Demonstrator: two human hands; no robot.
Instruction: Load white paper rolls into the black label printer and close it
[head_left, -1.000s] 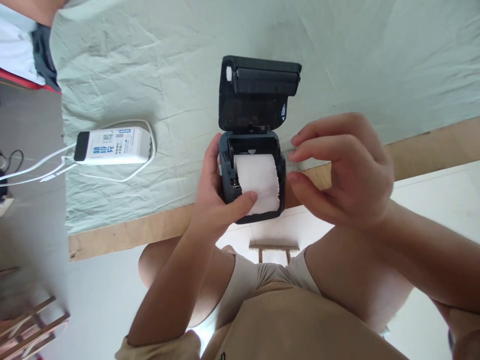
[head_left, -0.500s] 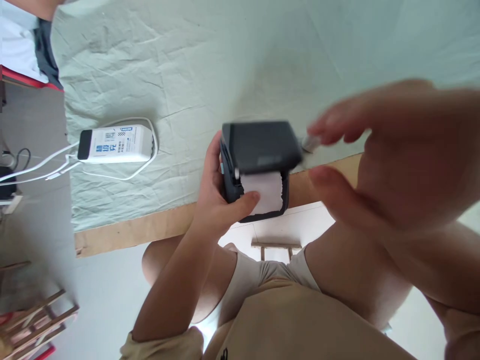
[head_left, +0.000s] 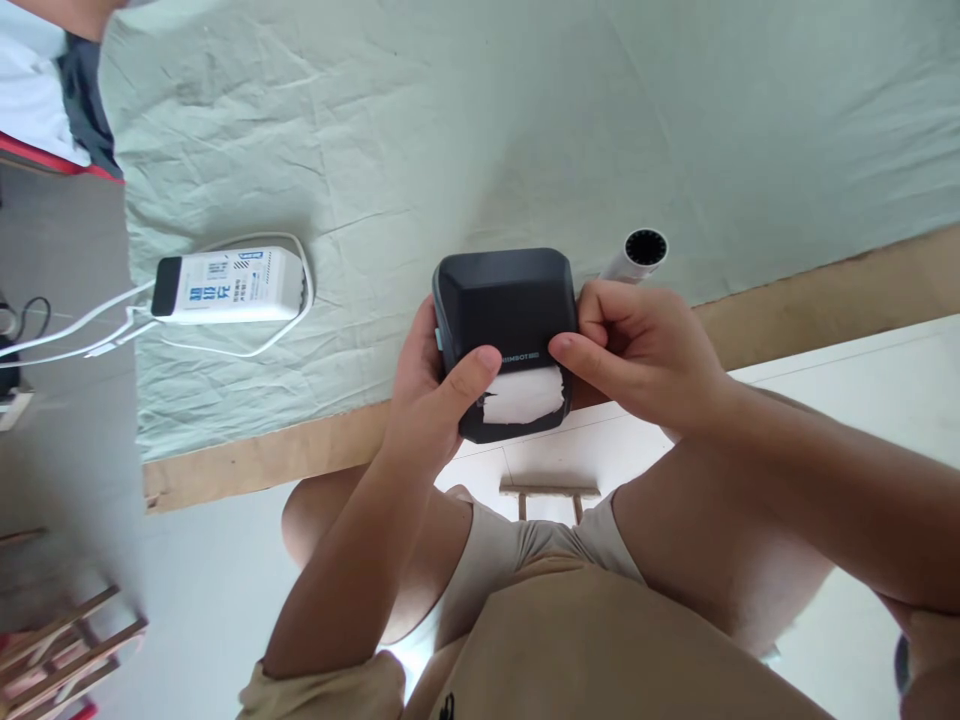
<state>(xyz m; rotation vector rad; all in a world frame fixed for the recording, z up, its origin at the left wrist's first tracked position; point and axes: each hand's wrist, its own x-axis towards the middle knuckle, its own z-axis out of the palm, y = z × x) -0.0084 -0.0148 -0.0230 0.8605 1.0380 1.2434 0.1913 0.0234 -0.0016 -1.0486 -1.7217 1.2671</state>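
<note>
A black label printer [head_left: 510, 300] is held between both hands over the table's near edge, its lid down. A strip of white paper [head_left: 523, 398] with torn edges sticks out below the lid. My left hand [head_left: 431, 395] wraps round the printer's left side, thumb on the lid's lower edge. On the right side, my right hand [head_left: 645, 345] has its fingers curled against the printer and its thumb pressed near the lid's lower corner. Just behind that hand lies a white cylinder [head_left: 619, 268] with a dark round end; its near part is hidden.
To the left on the green cloth [head_left: 375, 150] lies a white power strip [head_left: 240, 285] with cables running off the left edge. The table's wooden edge [head_left: 262, 455] faces my legs. A wooden stool [head_left: 551, 491] stands below, and part of another person [head_left: 75, 15] shows at top left.
The printer's raised lid has come down over the paper. My right hand has moved left from beside the printer and now grips its right side. My left hand keeps its hold.
</note>
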